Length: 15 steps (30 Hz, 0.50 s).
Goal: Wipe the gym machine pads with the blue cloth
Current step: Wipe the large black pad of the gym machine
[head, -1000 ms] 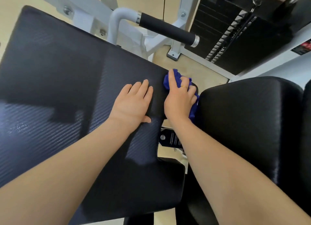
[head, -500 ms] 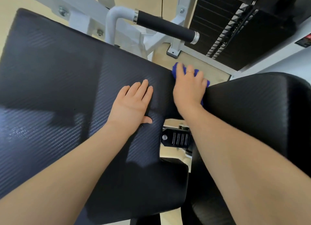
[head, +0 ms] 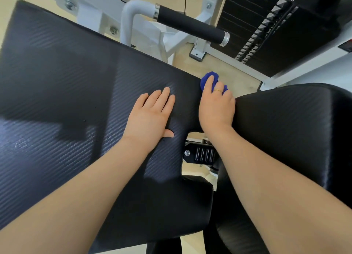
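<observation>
Left hand [head: 150, 116] lies flat on the pad [head: 66, 86]; right hand [head: 216, 105] grips the blue cloth [head: 207, 77].

Two bare forearms come in from the near edge, one on the left and one on the right, with no sleeve, watch or bracelet on the parts in view. The left hand [head: 150, 118] wears no jewellery on its four fingers or its thumb. The right hand [head: 216, 109] wears a thin gold ring band [head: 217, 90] on one finger, close to the knuckle. The fingernails that show on the left hand are short and unpainted. Neither hand is gloved.
</observation>
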### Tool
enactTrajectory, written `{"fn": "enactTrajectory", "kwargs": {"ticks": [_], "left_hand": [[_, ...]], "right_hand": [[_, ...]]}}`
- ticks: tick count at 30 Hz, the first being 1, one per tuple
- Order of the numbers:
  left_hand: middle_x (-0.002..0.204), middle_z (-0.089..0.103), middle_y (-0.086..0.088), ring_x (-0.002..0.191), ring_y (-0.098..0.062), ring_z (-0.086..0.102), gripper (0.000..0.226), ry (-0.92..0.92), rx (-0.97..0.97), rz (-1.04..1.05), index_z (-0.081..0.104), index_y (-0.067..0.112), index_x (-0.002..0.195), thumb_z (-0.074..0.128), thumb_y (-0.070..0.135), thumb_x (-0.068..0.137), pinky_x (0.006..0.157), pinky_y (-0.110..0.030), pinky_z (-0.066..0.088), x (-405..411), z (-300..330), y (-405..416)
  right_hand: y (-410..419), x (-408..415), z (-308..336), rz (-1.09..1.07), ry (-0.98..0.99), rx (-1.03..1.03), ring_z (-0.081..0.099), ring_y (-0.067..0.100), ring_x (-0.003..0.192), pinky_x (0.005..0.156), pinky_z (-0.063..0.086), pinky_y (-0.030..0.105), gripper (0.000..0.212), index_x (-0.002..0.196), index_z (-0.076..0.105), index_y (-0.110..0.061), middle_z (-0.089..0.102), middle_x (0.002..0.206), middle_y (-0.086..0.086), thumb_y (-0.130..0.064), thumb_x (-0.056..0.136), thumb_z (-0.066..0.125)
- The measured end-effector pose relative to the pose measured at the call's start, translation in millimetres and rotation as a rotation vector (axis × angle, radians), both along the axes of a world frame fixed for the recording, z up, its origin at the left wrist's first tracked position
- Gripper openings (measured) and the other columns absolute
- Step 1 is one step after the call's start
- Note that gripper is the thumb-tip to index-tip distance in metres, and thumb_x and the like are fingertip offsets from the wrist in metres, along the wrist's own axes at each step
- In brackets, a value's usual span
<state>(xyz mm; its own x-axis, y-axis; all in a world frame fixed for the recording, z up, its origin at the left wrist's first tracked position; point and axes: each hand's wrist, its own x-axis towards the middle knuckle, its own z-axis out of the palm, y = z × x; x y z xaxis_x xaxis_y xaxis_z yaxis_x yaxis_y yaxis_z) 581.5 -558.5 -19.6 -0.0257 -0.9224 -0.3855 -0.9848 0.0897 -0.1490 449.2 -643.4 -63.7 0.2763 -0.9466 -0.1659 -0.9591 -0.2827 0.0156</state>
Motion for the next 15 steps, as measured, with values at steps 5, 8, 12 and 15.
{"fn": "enactTrajectory", "kwargs": {"ticks": [5, 8, 12, 15], "left_hand": [[0.135, 0.053, -0.018, 0.119, -0.032, 0.055, 0.091, 0.035, -0.057, 0.028, 0.052, 0.002, 0.129, 0.079, 0.048, 0.056, 0.100, -0.047, 0.042, 0.3, -0.7, 2.5], [0.144, 0.044, -0.015, 0.130, -0.029, 0.045, 0.079, 0.107, -0.127, 0.055, 0.042, 0.002, 0.136, 0.070, 0.042, 0.074, 0.109, -0.048, 0.029, -1.1, 0.2, 6.1], [0.158, 0.009, -0.004, 0.146, -0.018, 0.008, 0.096, 0.119, -0.026, 0.112, 0.009, 0.007, 0.147, 0.060, 0.051, 0.080, 0.117, -0.039, -0.003, -1.6, -1.0, 5.1], [0.158, 0.011, -0.003, 0.146, -0.017, 0.007, 0.096, 0.144, -0.032, 0.145, 0.009, 0.008, 0.147, 0.062, 0.050, 0.079, 0.117, -0.038, -0.004, -3.1, -2.9, 4.1]], "right_hand": [[35.3, 34.4, 12.1, -0.089, -0.224, 0.134, 0.050, 0.035, 0.109, 0.090, 0.043, 0.039, 0.056, 0.147, 0.017, -0.006, 0.038, 0.138, 0.022, -0.013, 0.097, 0.040], [57.5, 32.9, 14.3, 0.152, -0.317, 0.101, 0.053, 0.031, 0.099, 0.084, 0.044, 0.039, 0.057, 0.147, 0.022, -0.010, 0.047, 0.130, 0.018, -0.015, 0.095, 0.045], [31.7, -2.0, 5.7, 0.142, -0.126, 0.026, 0.054, 0.037, 0.099, 0.082, 0.045, 0.042, 0.056, 0.147, 0.022, -0.010, 0.046, 0.131, 0.020, -0.011, 0.094, 0.040], [29.5, -0.6, 5.1, -0.129, -0.069, 0.137, 0.050, 0.037, 0.107, 0.089, 0.042, 0.040, 0.056, 0.149, 0.011, -0.008, 0.036, 0.140, 0.020, -0.010, 0.097, 0.033]]}}
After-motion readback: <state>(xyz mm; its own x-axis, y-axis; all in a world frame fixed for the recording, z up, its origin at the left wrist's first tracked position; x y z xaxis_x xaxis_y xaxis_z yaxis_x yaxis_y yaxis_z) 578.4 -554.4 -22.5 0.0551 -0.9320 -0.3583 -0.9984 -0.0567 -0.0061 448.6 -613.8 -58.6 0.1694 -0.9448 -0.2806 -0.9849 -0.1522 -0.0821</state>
